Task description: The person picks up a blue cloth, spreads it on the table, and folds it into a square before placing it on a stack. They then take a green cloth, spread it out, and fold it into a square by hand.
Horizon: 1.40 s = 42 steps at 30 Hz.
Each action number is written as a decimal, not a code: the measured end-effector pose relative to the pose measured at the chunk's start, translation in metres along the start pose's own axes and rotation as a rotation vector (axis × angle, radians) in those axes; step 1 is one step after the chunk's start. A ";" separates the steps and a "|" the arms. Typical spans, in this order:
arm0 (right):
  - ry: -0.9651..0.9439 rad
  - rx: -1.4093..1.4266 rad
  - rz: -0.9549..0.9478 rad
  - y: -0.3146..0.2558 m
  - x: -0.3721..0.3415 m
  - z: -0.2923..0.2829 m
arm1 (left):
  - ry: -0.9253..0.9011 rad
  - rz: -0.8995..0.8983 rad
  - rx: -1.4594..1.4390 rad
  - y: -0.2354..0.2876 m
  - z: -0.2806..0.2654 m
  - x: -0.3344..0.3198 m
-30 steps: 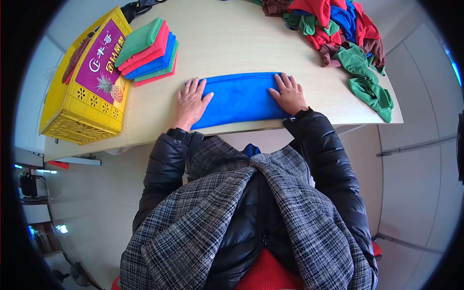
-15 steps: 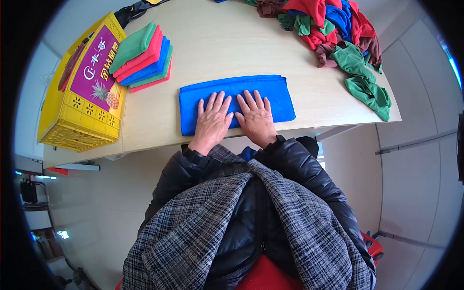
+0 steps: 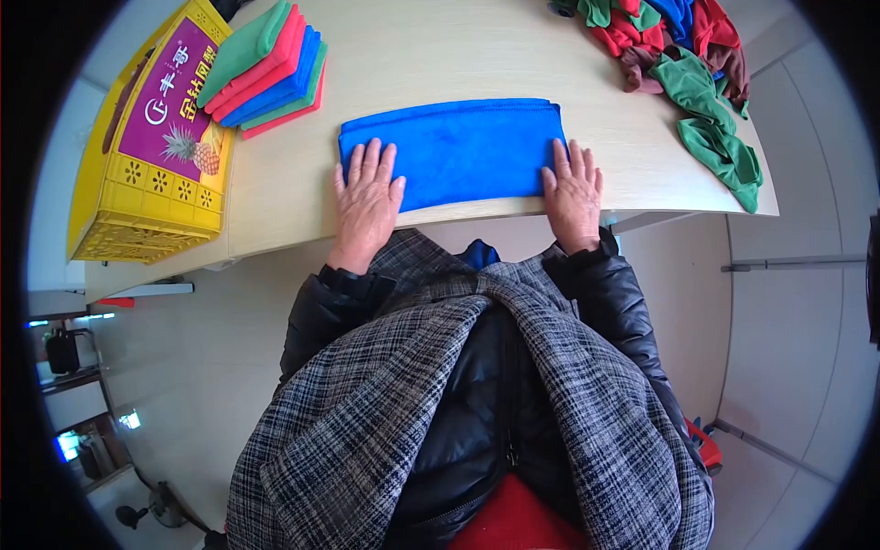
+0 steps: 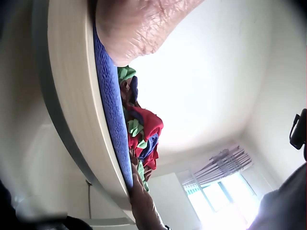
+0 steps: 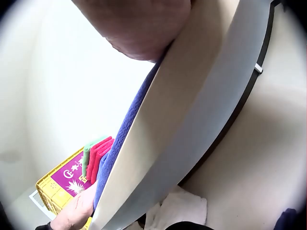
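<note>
A folded blue cloth [image 3: 467, 151] lies flat near the front edge of the table, long side toward the person. On its left end rests my left hand [image 3: 368, 206], fingers straight and pointing away from the body. My right hand [image 3: 575, 197] lies at the opposite end, its straight fingers along the cloth's short right edge. In the left wrist view the blue cloth [image 4: 111, 96] shows as a thin layer on the tabletop, with the heel of the left hand [image 4: 139, 26] over it.
Left of the cloth stands a stack of folded green, red and blue cloths [image 3: 266, 69], leaning against a yellow crate [image 3: 147, 197] with a purple pineapple label. A heap of crumpled cloths [image 3: 701, 82] covers the back right of the table [image 3: 440, 55], one green cloth trailing to the right edge.
From both ends of the blue cloth, the hands came together at its middle, then spread apart to the ends again. The cloth stays folded; the head view has shifted slightly.
</note>
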State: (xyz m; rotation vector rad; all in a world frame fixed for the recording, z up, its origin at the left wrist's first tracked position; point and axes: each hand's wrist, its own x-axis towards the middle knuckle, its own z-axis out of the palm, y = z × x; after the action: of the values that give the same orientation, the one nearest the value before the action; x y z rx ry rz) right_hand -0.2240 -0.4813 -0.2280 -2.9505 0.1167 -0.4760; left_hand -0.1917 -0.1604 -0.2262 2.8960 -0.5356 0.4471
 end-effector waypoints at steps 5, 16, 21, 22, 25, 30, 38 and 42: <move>0.004 -0.032 0.090 0.025 -0.005 -0.002 | 0.063 -0.199 0.092 -0.025 -0.010 -0.012; -0.010 0.095 -0.266 -0.068 0.004 -0.024 | -0.030 -0.498 -0.161 -0.029 -0.020 0.023; -0.198 0.060 -0.426 -0.101 -0.004 -0.019 | -0.099 -0.595 -0.676 -0.046 -0.017 0.028; -0.234 0.044 -0.429 -0.103 -0.005 -0.020 | -0.098 -0.616 -1.071 -0.050 -0.018 0.026; -0.205 0.047 -0.425 -0.104 -0.008 -0.015 | -0.154 -0.665 -1.566 -0.059 -0.020 0.024; -0.174 0.042 -0.446 -0.109 -0.012 -0.007 | -0.192 -0.757 -1.807 -0.052 -0.051 0.034; -0.167 0.073 -0.532 -0.132 -0.006 -0.003 | -0.068 -0.472 -1.762 -0.026 -0.084 0.078; -0.127 0.105 -0.529 -0.137 -0.007 0.001 | -0.144 -0.252 -1.565 0.016 -0.078 0.115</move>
State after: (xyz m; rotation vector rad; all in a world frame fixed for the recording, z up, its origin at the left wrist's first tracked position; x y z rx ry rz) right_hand -0.2235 -0.3451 -0.2094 -2.8705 -0.6936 -0.3366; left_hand -0.1154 -0.1954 -0.1146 1.4260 -0.2765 -0.2037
